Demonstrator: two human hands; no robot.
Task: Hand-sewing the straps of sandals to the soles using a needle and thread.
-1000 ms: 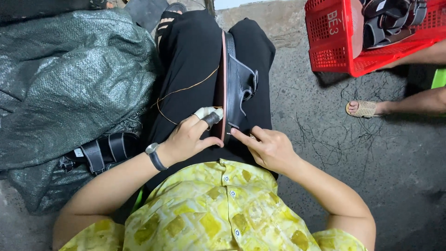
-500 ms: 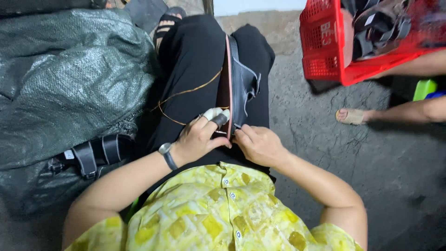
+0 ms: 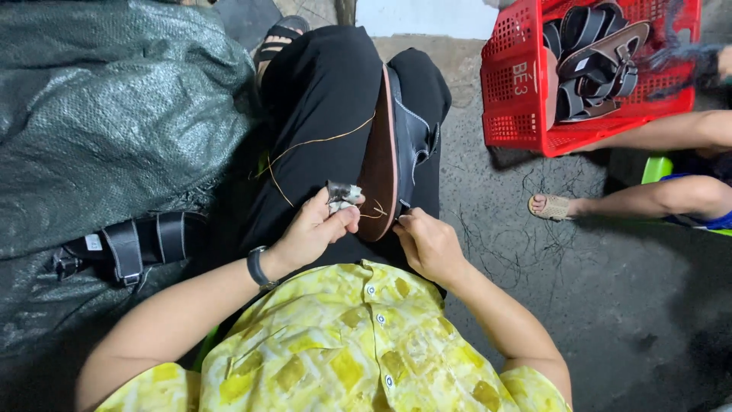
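A sandal with a brown sole (image 3: 380, 164) and dark blue straps (image 3: 412, 141) stands on edge between my knees. My left hand (image 3: 316, 229), with cloth wrapped on a finger, pinches a tan thread (image 3: 305, 149) beside the sole's near end. That thread loops over my black trouser leg. On the strap side of the sole's near end, my right hand (image 3: 427, 240) pinches something small; whether it is a needle I cannot tell. I wear a yellow patterned shirt and a dark wristwatch (image 3: 258, 267).
A large dark green woven sack (image 3: 107, 114) lies at my left with a black strapped sandal (image 3: 133, 244) on it. A red plastic crate (image 3: 518, 84) holding several sandals stands at the upper right. Another person's leg and sandalled foot (image 3: 553, 206) rest on the concrete floor.
My left hand has pulled slightly away from the sole, drawing thread out. The camera view has shifted, bringing the crate more into view.
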